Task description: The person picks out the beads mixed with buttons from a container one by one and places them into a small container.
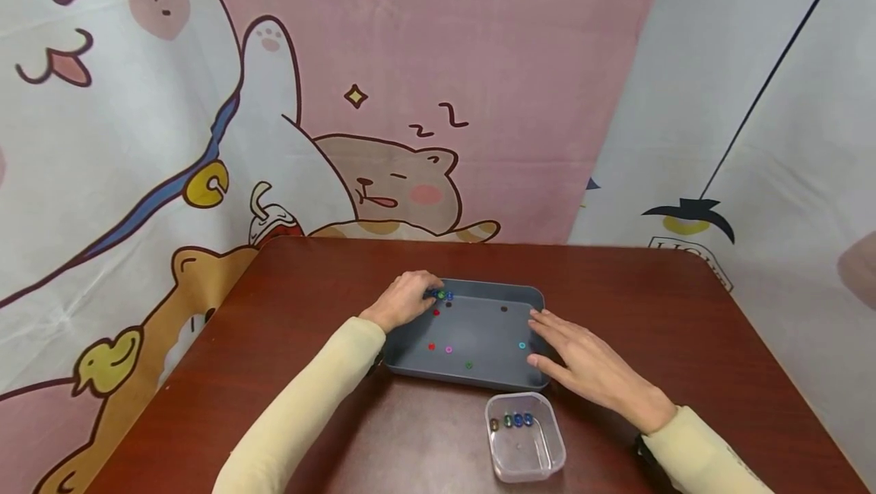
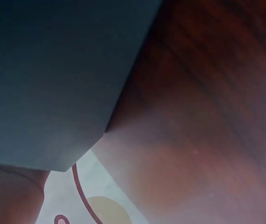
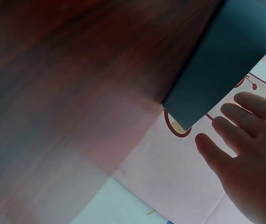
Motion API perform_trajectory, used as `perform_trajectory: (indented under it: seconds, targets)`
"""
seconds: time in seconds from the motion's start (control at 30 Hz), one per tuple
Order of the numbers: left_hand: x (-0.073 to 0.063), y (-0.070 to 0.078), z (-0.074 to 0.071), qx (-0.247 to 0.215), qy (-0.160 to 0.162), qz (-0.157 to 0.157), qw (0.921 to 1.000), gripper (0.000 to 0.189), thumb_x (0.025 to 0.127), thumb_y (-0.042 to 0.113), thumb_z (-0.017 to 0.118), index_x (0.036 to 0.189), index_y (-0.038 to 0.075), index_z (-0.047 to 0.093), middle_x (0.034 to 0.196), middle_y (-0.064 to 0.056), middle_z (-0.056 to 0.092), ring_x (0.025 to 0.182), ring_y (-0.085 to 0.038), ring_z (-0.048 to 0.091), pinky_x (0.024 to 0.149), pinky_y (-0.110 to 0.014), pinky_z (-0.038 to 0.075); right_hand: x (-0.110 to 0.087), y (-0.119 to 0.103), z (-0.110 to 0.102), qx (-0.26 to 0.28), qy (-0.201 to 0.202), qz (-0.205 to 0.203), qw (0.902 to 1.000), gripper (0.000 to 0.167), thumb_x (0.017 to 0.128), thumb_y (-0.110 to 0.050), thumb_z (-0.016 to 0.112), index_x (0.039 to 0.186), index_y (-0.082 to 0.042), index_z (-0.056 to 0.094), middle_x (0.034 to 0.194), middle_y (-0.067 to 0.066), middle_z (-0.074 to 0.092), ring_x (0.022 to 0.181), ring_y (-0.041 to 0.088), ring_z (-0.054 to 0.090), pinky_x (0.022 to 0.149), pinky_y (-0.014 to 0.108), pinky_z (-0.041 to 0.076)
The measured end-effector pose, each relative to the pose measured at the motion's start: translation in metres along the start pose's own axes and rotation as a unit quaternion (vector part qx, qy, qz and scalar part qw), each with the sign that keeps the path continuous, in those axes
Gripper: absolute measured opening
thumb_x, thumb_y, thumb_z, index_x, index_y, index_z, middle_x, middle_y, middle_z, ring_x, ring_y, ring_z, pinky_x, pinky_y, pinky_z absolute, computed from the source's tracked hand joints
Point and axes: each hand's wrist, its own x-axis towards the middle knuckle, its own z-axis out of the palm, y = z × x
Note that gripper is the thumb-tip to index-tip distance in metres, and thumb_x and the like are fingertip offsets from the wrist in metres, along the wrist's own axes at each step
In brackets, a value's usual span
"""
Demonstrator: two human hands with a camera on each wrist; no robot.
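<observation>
A shallow grey tray (image 1: pixel 486 327) lies on the table. My left hand (image 1: pixel 405 300) reaches over its far left corner, fingers bent down beside a small cluster of blue and green glass marbles (image 1: pixel 441 295). Whether the fingertips pinch a marble is hidden. Over the tray's right rim, my right hand (image 1: pixel 588 365) is held with its fingers extended and nothing in them; the right wrist view shows the same spread fingers beside the tray's outer wall (image 3: pixel 226 60). In the left wrist view the tray's wall (image 2: pixel 53 84) covers most of that hand.
Small coloured beads lie scattered in the tray, among them a red bead (image 1: pixel 432 346), a pink ring (image 1: pixel 449 349), a green ring (image 1: pixel 468 365) and a light blue ring (image 1: pixel 522 345). In front stands a clear plastic box (image 1: pixel 527 471) with several marbles (image 1: pixel 518 419) inside.
</observation>
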Motion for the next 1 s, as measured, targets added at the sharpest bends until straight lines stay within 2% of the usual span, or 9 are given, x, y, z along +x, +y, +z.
perform_trajectory:
  seconds: [0.73, 1.0]
  targets:
    - [0.006, -0.009, 0.009, -0.011, -0.007, -0.021, 0.9997, 0.027, 0.094, 0.003, 0.075, 0.121, 0.004, 0.075, 0.116, -0.008, 0.074, 0.106, -0.019, 0.069, 0.092, -0.036, 0.057, 0.0, 0.001, -0.003, -0.003, -0.031, 0.001, 0.9995, 0.069, 0.097, -0.038, 0.073, 0.145, 0.008, 0.054, 0.156, 0.024, 0.046, 0.142, 0.043, 0.045, 0.108, 0.058, 0.044]
    - [0.006, -0.013, 0.012, 0.016, -0.02, -0.006, 0.9997, 0.025, 0.093, 0.002, 0.076, 0.118, 0.003, 0.076, 0.113, -0.009, 0.074, 0.101, -0.02, 0.07, 0.088, -0.036, 0.058, -0.002, 0.002, -0.003, -0.01, -0.043, 0.023, 0.9988, 0.072, 0.099, -0.043, 0.07, 0.146, 0.008, 0.052, 0.157, 0.024, 0.043, 0.144, 0.043, 0.043, 0.11, 0.059, 0.042]
